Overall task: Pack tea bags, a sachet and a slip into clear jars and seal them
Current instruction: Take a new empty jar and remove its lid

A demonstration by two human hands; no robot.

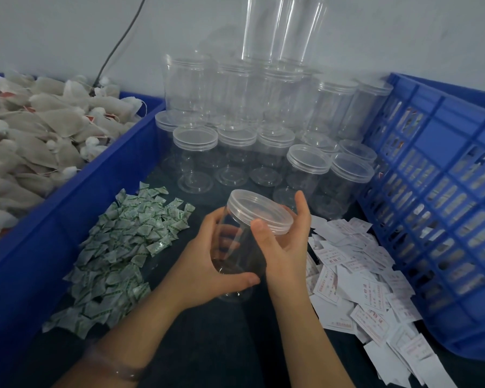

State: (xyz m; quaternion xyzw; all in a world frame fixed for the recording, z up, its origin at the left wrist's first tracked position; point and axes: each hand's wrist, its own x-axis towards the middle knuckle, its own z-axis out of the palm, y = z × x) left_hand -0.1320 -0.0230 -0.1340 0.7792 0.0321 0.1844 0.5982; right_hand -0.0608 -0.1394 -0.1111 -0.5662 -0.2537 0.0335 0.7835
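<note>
Jar (pixel 242 261): empty, lidded — left hand (pixel 205 273) wraps its body.
Lid (pixel 261 211): right hand (pixel 286 247) grips the rim — twist squarely, body held steady.

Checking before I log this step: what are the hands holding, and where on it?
One clear jar: left hand grips its body, right hand grips the lid at its rim.

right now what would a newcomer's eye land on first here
The clear jar, lid on, is held at centre front. Behind it rises a stack of empty jars. Tea bags fill the blue bin at left, with sachets and slips heaped either side of the jar.
</note>
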